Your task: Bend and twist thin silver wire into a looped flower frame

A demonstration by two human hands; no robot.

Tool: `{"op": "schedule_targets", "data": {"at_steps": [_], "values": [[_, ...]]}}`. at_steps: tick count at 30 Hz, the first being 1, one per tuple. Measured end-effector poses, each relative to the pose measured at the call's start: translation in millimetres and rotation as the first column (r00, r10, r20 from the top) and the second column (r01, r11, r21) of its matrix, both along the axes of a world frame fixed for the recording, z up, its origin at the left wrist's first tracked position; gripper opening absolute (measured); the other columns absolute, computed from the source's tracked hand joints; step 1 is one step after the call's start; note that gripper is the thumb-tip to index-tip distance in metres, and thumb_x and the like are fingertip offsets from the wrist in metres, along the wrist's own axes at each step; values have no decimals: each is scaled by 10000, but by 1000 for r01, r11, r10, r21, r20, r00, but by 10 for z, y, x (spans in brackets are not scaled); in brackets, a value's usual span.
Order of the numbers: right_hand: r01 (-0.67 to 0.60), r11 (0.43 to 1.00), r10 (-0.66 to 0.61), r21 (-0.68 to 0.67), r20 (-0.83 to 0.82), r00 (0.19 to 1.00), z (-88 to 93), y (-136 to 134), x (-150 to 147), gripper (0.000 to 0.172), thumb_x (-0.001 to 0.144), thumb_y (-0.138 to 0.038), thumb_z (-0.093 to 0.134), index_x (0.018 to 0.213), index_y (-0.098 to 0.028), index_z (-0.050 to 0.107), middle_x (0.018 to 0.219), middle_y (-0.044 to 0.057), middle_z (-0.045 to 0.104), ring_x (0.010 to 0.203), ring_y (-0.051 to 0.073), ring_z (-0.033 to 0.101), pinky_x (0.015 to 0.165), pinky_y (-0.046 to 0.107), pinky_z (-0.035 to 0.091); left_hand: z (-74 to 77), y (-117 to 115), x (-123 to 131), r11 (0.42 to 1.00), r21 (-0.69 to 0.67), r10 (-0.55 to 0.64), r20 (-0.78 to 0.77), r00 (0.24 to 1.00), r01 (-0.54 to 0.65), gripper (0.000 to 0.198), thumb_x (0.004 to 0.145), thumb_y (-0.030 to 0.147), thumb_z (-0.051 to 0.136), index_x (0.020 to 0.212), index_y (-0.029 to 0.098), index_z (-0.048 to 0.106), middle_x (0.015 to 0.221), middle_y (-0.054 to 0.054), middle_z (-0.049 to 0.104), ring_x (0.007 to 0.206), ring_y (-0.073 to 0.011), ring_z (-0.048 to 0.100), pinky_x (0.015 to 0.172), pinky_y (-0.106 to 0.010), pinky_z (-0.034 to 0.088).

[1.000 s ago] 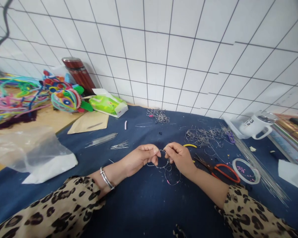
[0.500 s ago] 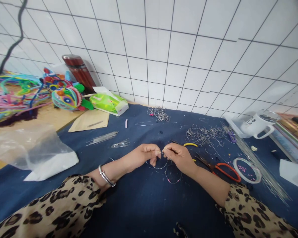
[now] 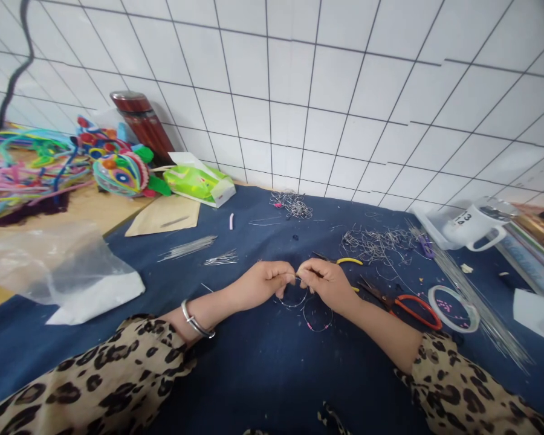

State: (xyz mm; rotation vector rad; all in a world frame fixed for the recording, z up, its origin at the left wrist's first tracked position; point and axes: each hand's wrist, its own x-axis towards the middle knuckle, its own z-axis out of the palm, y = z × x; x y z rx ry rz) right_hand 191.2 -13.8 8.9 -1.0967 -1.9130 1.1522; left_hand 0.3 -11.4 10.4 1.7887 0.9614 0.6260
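Thumb and fingers of my left hand (image 3: 272, 281) pinch one end of a thin beaded wire loop (image 3: 294, 306). My right hand (image 3: 325, 283) pinches the loop's other side, and the fingertips of both hands nearly meet. A second wire ring (image 3: 318, 327) with pink beads lies on the blue cloth just below my right hand. Pliers with yellow handles (image 3: 349, 261) rest behind my right hand, partly covered by it. To its right lie scissors with orange handles (image 3: 419, 309). The exact grip at the fingertips is too small to make out.
A tangle of wire (image 3: 378, 246) and long straight wires (image 3: 480, 308) lie to the right, near a roll ring with pink beads (image 3: 453, 309) and a white mug (image 3: 479, 225). On the left are wire bundles (image 3: 188, 248), a plastic bag (image 3: 58, 260) and a red thermos (image 3: 144, 124).
The view has shifted slightly. My hands stay together at the wire loop, with fingertips a little closer; both still pinch it.
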Motion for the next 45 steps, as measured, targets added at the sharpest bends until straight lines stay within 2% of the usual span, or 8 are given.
{"op": "schedule_targets", "data": {"at_steps": [4,8,12,20,27,32,38,45], "values": [[3,999,-4,-43,-38,999,-24,40,13,189,833,-306,460,822,-186,605,642,-24,557,519,74,470,523,198,387,22,3,0,1000,-8,18,-4,1000,-18,226,847,297,433,811,168,615,571,15,588,566,-116,534,593,-232,402],[65,995,-63,74,-28,998,-20,52,15,186,819,-305,493,790,-196,642,695,-14,564,637,93,501,616,216,401,37,16,-5,998,-50,30,-1,1000,-30,240,841,323,448,885,166,624,582,7,613,570,-124,543,583,-238,398],[63,998,-65,-25,-82,994,2,32,4,179,816,-319,497,850,-193,619,697,-25,550,560,76,490,557,206,406,42,21,0,996,-84,-7,17,1000,8,247,837,328,460,930,161,616,567,6,617,561,-124,541,571,-235,388],[32,999,-30,20,-84,996,-10,38,-56,196,816,-341,506,811,-187,629,703,-18,579,567,75,502,561,204,409,27,2,45,997,-70,-11,34,999,14,289,834,325,478,643,144,599,571,2,595,564,-106,500,591,-229,375],[106,988,-120,-109,-128,984,-30,54,0,298,847,-427,436,1029,-206,517,758,-9,578,531,74,515,501,202,408,-18,-31,64,983,-160,114,141,983,-91,196,833,314,484,784,156,591,546,20,582,545,-109,517,589,-230,387],[207,975,-214,-84,-74,974,41,36,55,309,855,-475,401,842,-186,506,633,-29,537,491,72,482,505,205,384,-26,-2,53,963,-124,259,209,943,-238,198,829,324,490,798,157,593,562,16,590,565,-112,518,632,-240,397],[172,983,-167,-56,83,982,43,22,44,356,850,-487,403,699,-179,499,610,-27,551,468,71,474,516,213,373,-32,26,22,918,-44,394,205,896,-394,231,835,361,481,835,161,597,595,9,604,607,-124,530,665,-251,398],[164,986,-165,19,102,981,-46,46,48,278,875,-390,392,757,-183,534,642,-27,547,488,72,485,522,201,384,23,30,1,971,9,234,179,956,-239,208,845,313,466,799,160,600,594,9,603,626,-122,532,698,-253,398]]}}
